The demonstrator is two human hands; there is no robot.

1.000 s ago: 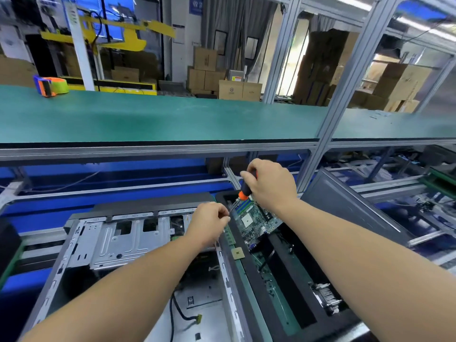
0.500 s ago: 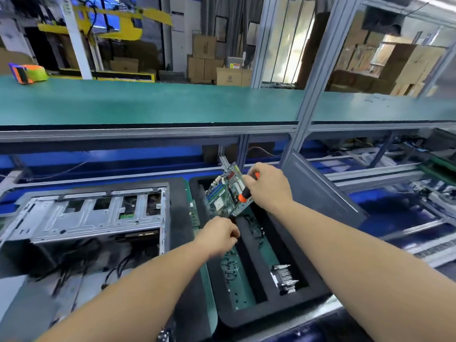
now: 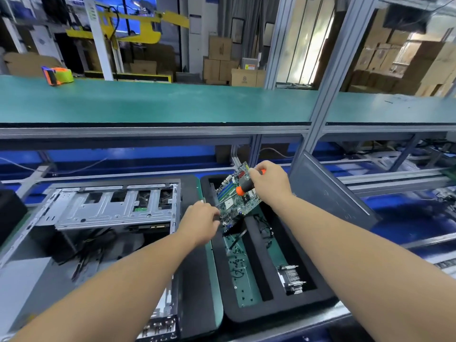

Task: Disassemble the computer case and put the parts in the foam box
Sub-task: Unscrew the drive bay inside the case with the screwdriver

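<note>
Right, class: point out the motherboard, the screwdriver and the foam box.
motherboard (image 3: 234,202): head view, middle of the green board.
screwdriver (image 3: 240,190): head view, orange collar of the handle.
foam box (image 3: 256,314): head view, black near rim.

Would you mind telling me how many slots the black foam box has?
3: one at the far end under the motherboard, one long green-floored slot on the left, one on the right holding the heatsink.

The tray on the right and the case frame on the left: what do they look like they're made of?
The foam box looks like dense black foam: matte, thick walls, rounded corners, slots cut through to a green base. The computer case looks like bare sheet steel, probably galvanised: dull silver sheen, stamped ribs and punched openings. Neither can be confirmed by look alone.
</note>
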